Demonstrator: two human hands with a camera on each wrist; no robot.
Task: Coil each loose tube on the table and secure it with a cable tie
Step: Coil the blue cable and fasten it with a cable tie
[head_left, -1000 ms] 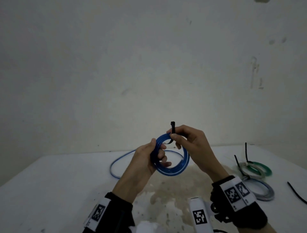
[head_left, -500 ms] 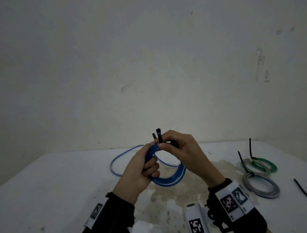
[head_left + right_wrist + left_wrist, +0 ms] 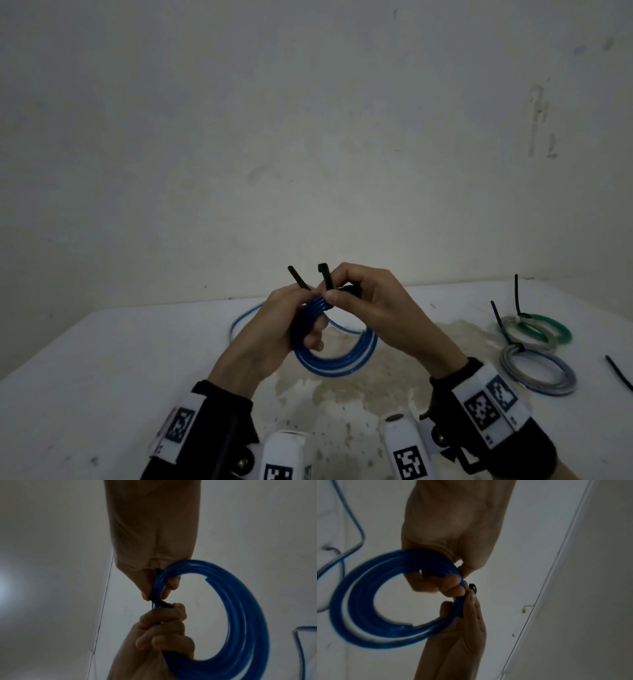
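A blue tube coil (image 3: 337, 359) (image 3: 359, 601) (image 3: 240, 615) hangs in the air above the white table (image 3: 102, 359). My left hand (image 3: 291, 318) (image 3: 440, 580) grips the coil's top left with curled fingers. My right hand (image 3: 346, 291) (image 3: 154, 588) pinches a black cable tie (image 3: 325, 275) (image 3: 159, 602) wrapped over the coil's top. The tie's two ends stick up between my hands. The tube's loose tail (image 3: 239, 318) trails on the table behind my left hand.
At the right of the table lie a green coil (image 3: 544, 330) and a grey coil (image 3: 537, 371), each with a black tie around it. A loose black cable tie (image 3: 618, 371) lies near the right edge. A wall rises behind the table.
The black tie has gone round the top of the coil, and both its ends now stick up. The hands have drawn closer together at the coil's top.
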